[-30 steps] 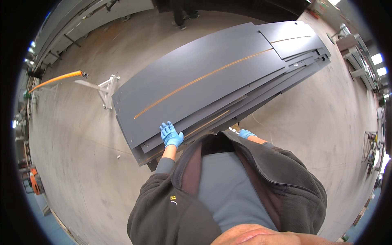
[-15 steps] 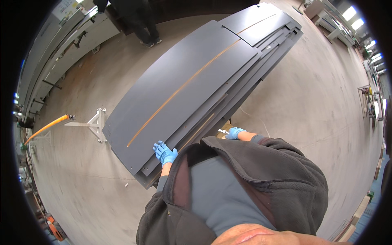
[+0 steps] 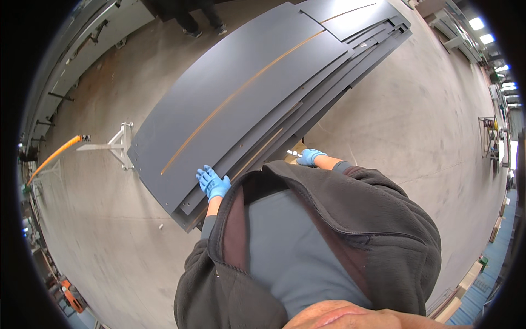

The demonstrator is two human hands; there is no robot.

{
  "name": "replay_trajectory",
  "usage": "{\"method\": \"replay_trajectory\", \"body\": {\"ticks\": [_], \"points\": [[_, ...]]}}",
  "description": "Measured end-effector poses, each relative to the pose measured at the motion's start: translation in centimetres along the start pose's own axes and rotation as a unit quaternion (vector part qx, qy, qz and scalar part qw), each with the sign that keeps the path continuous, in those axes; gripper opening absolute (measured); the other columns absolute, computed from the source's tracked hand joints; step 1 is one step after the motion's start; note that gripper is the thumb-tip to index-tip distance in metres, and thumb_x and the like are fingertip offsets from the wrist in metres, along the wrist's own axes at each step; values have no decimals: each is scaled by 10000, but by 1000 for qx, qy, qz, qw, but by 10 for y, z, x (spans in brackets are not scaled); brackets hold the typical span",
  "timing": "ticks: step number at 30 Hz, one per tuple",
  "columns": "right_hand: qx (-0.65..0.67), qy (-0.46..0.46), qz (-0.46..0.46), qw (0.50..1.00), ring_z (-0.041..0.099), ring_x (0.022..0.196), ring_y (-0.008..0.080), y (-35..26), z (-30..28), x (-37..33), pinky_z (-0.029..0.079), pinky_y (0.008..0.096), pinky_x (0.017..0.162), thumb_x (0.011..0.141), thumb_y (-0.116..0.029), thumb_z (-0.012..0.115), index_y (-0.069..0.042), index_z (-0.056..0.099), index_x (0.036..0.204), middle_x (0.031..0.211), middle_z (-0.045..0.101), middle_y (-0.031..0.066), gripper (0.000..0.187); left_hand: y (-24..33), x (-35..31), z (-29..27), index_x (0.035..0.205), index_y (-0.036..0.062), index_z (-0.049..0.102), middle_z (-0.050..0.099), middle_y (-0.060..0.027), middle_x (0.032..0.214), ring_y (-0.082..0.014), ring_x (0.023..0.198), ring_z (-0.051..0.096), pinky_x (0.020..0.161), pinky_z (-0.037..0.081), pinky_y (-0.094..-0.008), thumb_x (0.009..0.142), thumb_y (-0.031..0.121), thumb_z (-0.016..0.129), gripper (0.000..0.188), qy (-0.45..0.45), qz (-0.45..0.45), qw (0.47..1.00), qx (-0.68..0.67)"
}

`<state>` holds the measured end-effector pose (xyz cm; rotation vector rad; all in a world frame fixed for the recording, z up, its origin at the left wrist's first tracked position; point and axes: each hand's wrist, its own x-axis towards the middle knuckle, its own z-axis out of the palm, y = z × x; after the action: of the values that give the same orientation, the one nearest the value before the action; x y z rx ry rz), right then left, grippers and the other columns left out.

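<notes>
A large dark grey flat panel (image 3: 230, 82) with a thin tan stripe along its length lies on top of a stack of similar panels. My left hand (image 3: 213, 183), in a blue glove, rests on the stack's near edge with its fingers spread. To the right, my right hand (image 3: 310, 157), also gloved in blue, is closed round a small white, metallic-looking tool (image 3: 294, 153). That tool's exact kind is not clear. It is held beside the stack's near side, next to a yellowish-brown thing (image 3: 299, 146) partly hidden by the panels.
Left of the stack stands a white metal bracket (image 3: 123, 145), with an orange hose (image 3: 57, 156) beyond it. A person's legs (image 3: 200, 19) show at the far side. Long machinery (image 3: 76, 66) lines the left, and a rack (image 3: 489, 137) stands at the right.
The whole scene, floor and stack included, has shifted upward in the view. My left hand stays on the panel edge, and my right hand still holds the tool.
</notes>
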<state>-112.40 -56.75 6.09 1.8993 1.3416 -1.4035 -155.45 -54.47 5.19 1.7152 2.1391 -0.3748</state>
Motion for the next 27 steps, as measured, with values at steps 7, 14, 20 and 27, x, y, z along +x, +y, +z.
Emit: {"method": "replay_trajectory", "body": {"ticks": [7, 14, 20, 27], "points": [[7, -18, 22, 1000, 788, 901, 298, -10, -18, -11, 596, 417, 833, 916, -409, 671, -42, 775, 1162, 1039, 798, 162, 454, 1, -5, -4, 1674, 8, 254, 208, -300, 1729, -483, 1609, 179, 1297, 188, -554, 877, 508, 718, 1049, 124, 55, 991, 2], [48, 267, -73, 960, 709, 1107, 442, -62, -106, -6, 566, 510, 951, 939, -450, 638, -98, 779, 1124, 1130, 756, 245, 422, 27, 25, -36, 1693, 16, 200, 142, -294, 1752, -472, 1633, 104, 1317, 101, -565, 864, 632, 702, 1149, 86, 106, 991, -17], [-31, 329, -84, 940, 713, 1121, 442, -113, -198, 34, 566, 512, 978, 963, -424, 612, -52, 757, 1146, 1188, 746, 242, 439, 40, 24, -46, 1707, 14, 113, 84, -305, 1758, -471, 1640, 40, 1327, 48, -566, 873, 642, 697, 1196, 24, 79, 996, 43], [-82, 284, -37, 955, 659, 1287, 424, -133, -222, 83, 536, 521, 1066, 974, -398, 611, -103, 581, 1432, 1643, 430, 247, 546, 39, 27, -43, 1706, 6, 89, 81, -304, 1757, -475, 1638, 44, 1327, 43, -574, 877, 663, 688, 1216, 17, 74, 997, 20]]}}
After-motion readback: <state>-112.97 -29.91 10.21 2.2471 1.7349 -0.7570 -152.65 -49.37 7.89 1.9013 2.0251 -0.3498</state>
